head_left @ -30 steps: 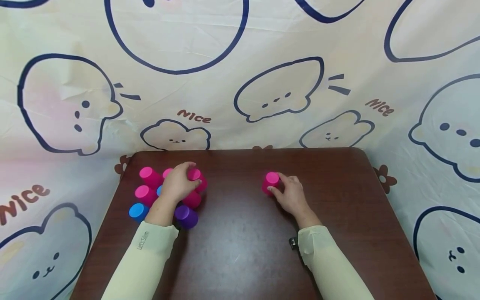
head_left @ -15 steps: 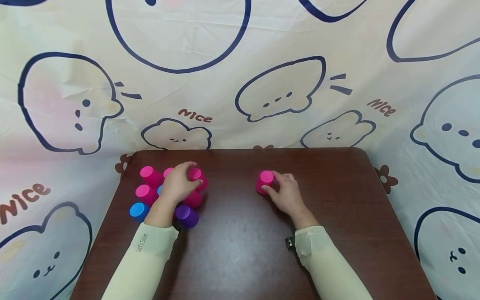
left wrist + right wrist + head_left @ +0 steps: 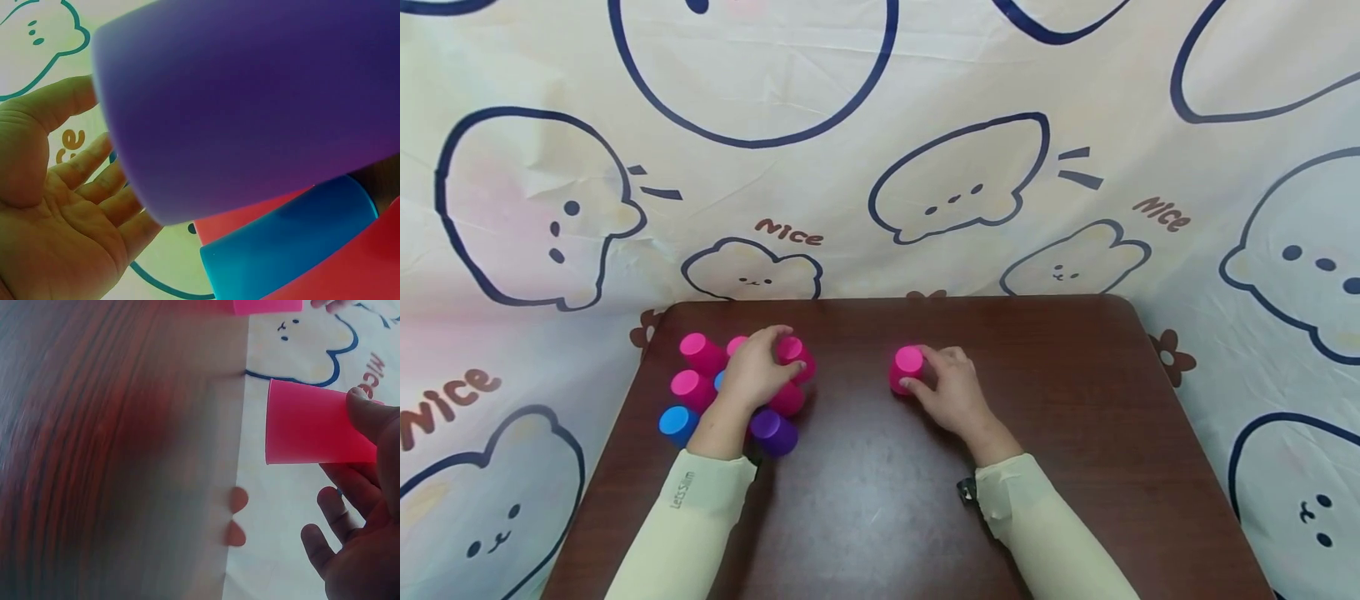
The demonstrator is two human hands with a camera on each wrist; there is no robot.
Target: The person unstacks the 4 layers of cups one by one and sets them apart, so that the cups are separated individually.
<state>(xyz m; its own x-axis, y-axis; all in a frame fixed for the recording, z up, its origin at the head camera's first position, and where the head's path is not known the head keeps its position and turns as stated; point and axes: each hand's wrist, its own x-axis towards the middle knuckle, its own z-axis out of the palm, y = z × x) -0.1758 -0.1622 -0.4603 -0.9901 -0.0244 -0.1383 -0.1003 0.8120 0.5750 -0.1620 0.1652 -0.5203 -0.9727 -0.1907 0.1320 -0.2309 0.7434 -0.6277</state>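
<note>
My right hand [image 3: 951, 392] pinches an upside-down pink plastic cup [image 3: 908, 371] between thumb and fingers, close over the middle of the table. In the right wrist view, that pink cup [image 3: 312, 425] has its wide rim toward the tabletop, and the lower fingers stay spread off it. My left hand [image 3: 756, 367] reaches over a group of upturned cups, thumb and index finger on either side of a pink cup [image 3: 795, 358] at the group's back right. A purple cup [image 3: 250, 112] hides the left fingertips in the left wrist view.
Around the left hand stand several more upturned cups: pink cups [image 3: 702, 354], a blue cup [image 3: 678, 425] and a purple cup [image 3: 773, 433]. The brown wooden table [image 3: 865, 517] ends at a patterned cloth backdrop [image 3: 850, 275] behind it.
My right hand has moved left with its pink cup, nearer the group. The left hand has kept its place among the cups.
</note>
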